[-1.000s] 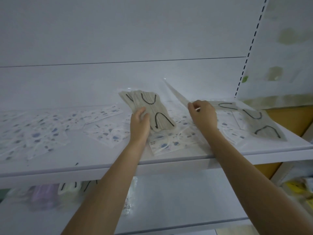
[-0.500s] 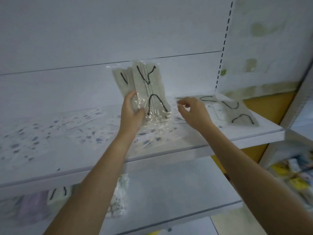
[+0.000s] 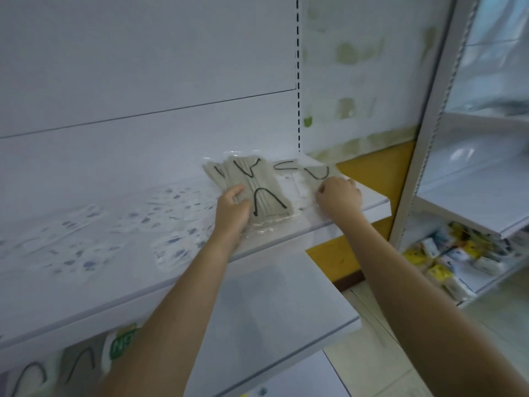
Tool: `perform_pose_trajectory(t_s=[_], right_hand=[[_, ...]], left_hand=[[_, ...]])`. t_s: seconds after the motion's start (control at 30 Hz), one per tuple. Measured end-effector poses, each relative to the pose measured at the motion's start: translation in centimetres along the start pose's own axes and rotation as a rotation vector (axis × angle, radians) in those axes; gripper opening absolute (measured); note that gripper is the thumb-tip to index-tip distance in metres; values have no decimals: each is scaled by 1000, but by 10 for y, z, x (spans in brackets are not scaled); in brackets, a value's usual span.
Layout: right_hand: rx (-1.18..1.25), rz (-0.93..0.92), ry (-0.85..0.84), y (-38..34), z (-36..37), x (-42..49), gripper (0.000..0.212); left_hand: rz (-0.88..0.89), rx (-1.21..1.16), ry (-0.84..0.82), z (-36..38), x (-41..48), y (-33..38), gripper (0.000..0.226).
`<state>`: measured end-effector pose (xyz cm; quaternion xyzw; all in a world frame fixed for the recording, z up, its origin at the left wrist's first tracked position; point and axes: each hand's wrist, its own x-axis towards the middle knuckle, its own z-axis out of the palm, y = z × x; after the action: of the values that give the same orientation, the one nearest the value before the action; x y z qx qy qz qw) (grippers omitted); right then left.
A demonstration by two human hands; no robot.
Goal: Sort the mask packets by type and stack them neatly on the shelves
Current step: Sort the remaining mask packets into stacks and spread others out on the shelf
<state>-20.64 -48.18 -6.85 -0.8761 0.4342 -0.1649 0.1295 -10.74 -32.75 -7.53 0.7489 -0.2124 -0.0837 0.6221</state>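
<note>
My left hand [image 3: 233, 210] grips a small stack of clear packets of grey masks with black ear loops [image 3: 259, 187], thumb on top, just over the white upper shelf [image 3: 329, 224]. My right hand [image 3: 339, 196] has its fingers curled on another grey mask packet [image 3: 310, 170] lying at the shelf's right end; whether it pinches the packet is unclear. White packets with blue dots [image 3: 171, 224] lie spread over the shelf to the left.
A lower shelf [image 3: 272, 310] holds more packets at its left end [image 3: 77, 365]. To the right stands a second shelf unit [image 3: 472, 202] with yellow and white packets [image 3: 458, 253]. A slotted upright [image 3: 297, 81] rises behind the shelf.
My left hand has brought the grey packets down from upright to nearly flat and rightwards. My right hand has moved right onto the packet at the shelf's end. My view has swung right.
</note>
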Motion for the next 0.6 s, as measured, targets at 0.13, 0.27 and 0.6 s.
perform_pose_trajectory(t_s=[0.13, 0.27, 0.6], right_hand=[[38, 0, 31, 6, 4, 0, 33], [-40, 5, 14, 9, 8, 5, 31], [545, -154, 335, 7, 9, -2, 26]], left_hand=[[28, -59, 26, 0, -3, -2, 49], [-13, -149, 51, -2, -3, -2, 49], [24, -135, 10, -2, -18, 10, 15]])
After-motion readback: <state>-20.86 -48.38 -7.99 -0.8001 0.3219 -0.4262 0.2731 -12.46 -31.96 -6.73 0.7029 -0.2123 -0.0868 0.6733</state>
